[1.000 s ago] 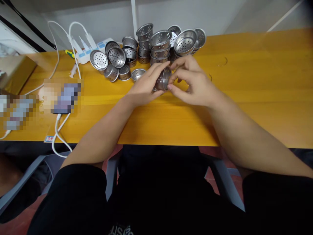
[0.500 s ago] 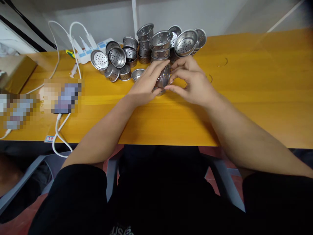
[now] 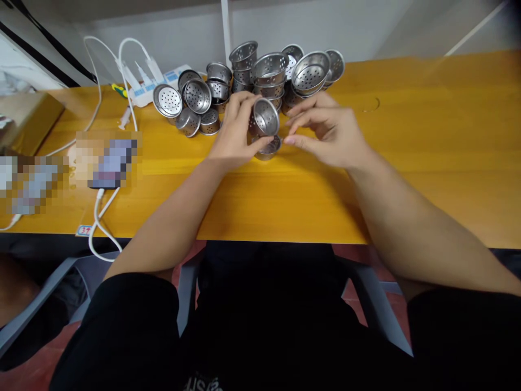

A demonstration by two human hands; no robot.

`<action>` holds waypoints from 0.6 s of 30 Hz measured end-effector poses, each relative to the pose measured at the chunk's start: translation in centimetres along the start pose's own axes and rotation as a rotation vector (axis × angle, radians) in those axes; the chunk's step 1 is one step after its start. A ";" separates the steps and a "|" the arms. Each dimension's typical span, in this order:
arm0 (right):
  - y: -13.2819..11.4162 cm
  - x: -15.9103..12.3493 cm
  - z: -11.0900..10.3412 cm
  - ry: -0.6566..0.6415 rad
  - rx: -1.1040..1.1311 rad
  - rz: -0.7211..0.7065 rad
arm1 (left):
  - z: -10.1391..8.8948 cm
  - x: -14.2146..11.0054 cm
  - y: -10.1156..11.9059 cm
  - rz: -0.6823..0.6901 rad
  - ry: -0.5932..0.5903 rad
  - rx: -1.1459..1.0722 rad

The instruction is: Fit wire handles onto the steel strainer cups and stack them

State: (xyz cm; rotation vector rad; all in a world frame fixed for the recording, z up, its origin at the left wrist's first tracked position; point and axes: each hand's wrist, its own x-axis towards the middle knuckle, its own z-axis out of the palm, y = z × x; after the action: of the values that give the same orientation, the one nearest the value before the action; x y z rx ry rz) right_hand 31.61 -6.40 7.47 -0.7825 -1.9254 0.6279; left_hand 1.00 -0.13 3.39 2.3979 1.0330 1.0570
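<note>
My left hand (image 3: pixel 233 130) grips a small perforated metal strainer cup (image 3: pixel 266 116) between thumb and fingers, its mouth tilted toward me and to the right. Below it, another strainer cup (image 3: pixel 268 151) stands on the table, partly covered by the held one and my thumb. Just right of the held cup is my right hand (image 3: pixel 331 130), apart from it, fingers curled and thumb drawn close to the fingertips. Whatever thin thing may be in that pinch is too small to make out. Behind both hands, several more strainer cups (image 3: pixel 270 68) are stacked and piled.
On the wooden table (image 3: pixel 427 163), a thin curved wire (image 3: pixel 371 106) lies to the right. At the left are a power strip (image 3: pixel 144 95) with white cables, a syringe (image 3: pixel 125 117), a phone (image 3: pixel 114 163) and a cardboard box (image 3: pixel 36 122). A wall rises behind.
The held strainer cup has turned so that its open mouth faces me more. My right hand has drawn slightly away to the right from its rim, uncovering the cup below.
</note>
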 end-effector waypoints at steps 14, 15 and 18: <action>3.7 0.3 -7.0 -0.277 -0.767 0.573 | 0.0 -1.1 2.7 -0.135 -0.102 -0.039; 3.2 0.5 -6.7 -0.326 -0.793 0.605 | -0.1 -1.1 2.7 -0.135 -0.113 -0.038; 2.5 0.4 -6.3 -0.399 -0.813 0.622 | -0.4 -1.1 2.8 -0.124 -0.146 -0.023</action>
State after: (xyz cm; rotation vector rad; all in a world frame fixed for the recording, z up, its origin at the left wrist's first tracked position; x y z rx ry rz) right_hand 37.72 -3.77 8.69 -1.9354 -2.3205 0.3462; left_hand 1.60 -2.87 4.61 2.3201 1.0965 0.8337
